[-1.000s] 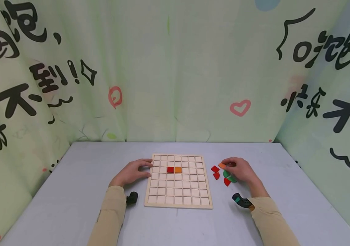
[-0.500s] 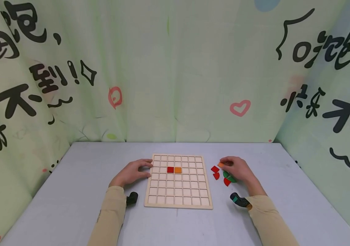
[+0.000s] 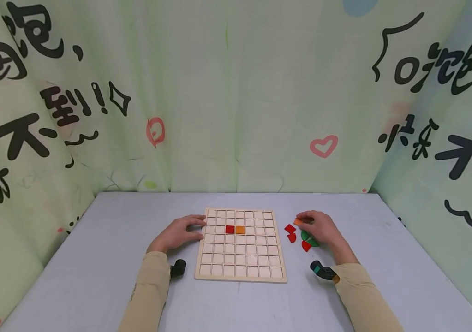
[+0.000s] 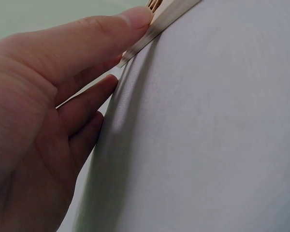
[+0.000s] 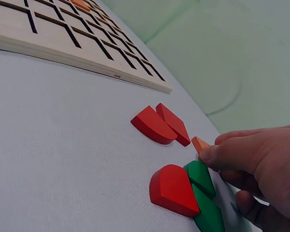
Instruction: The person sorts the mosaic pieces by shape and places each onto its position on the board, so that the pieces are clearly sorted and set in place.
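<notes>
A wooden grid board (image 3: 241, 278) lies on the table, with a red square block (image 3: 230, 229) and an orange square block (image 3: 240, 229) side by side in its cells. At the board's left edge, my left hand (image 3: 181, 232) rests with loosely extended fingers; its thumb (image 4: 135, 18) touches the rim in the left wrist view. My right hand (image 3: 321, 227) pinches another orange block (image 5: 198, 144) between thumb and fingers. Beside that hand lie two red blocks (image 5: 153, 126) close together, a rounded red block (image 5: 173, 191) and two green blocks (image 5: 200, 178).
The white table (image 3: 128, 286) reaches back to a pale green curtain (image 3: 202, 106) with printed characters. A strip of bare table separates the board from the loose blocks. Dark wrist devices (image 3: 324, 270) hang beneath both sleeves.
My right hand has shifted slightly left and away from me with the orange block, then stayed nearly still. My left hand and the board have not moved.
</notes>
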### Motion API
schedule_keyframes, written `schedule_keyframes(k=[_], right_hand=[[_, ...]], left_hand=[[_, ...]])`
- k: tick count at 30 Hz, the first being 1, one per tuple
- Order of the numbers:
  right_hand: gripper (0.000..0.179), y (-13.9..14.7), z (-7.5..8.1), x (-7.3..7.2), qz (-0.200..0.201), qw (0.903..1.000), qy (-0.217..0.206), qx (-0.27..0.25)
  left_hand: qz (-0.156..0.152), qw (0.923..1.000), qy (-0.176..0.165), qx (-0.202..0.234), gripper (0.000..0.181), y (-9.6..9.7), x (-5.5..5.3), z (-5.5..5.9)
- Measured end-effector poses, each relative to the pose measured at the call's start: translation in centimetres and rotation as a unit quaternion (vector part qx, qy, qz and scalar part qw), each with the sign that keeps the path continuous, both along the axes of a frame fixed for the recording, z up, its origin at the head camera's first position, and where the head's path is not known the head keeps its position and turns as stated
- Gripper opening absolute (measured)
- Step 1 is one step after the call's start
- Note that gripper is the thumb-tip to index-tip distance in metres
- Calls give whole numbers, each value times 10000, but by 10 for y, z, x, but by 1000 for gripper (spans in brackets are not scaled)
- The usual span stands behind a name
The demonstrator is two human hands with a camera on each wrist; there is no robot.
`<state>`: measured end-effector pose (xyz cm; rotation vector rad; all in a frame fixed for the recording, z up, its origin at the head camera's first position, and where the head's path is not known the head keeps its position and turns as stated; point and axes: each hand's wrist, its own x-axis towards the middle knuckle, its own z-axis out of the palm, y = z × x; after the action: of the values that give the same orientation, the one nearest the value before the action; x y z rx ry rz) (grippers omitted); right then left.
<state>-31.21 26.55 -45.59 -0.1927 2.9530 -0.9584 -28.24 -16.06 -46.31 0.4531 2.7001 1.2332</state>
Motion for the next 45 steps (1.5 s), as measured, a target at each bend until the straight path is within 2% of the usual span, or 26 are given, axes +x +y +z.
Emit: schedule_keyframes(k=[21,29,36,45], right_hand=[[30,-1,1,3,173,9990,351,211],[33,-5,5,3,56,9993,364,-72],[29,-17,11,6,361,9966,728,-157],[28,-47,20,11,827,9928,834,-250]], left_hand=[[-68,10000,58,24,38,-2,0,-2],[-44,10000,46,10,38,-1,-1,-2],[-55,10000,51,-7,38,-2,-1,-2],[5,10000,46,-27,37,0,0,-1]])
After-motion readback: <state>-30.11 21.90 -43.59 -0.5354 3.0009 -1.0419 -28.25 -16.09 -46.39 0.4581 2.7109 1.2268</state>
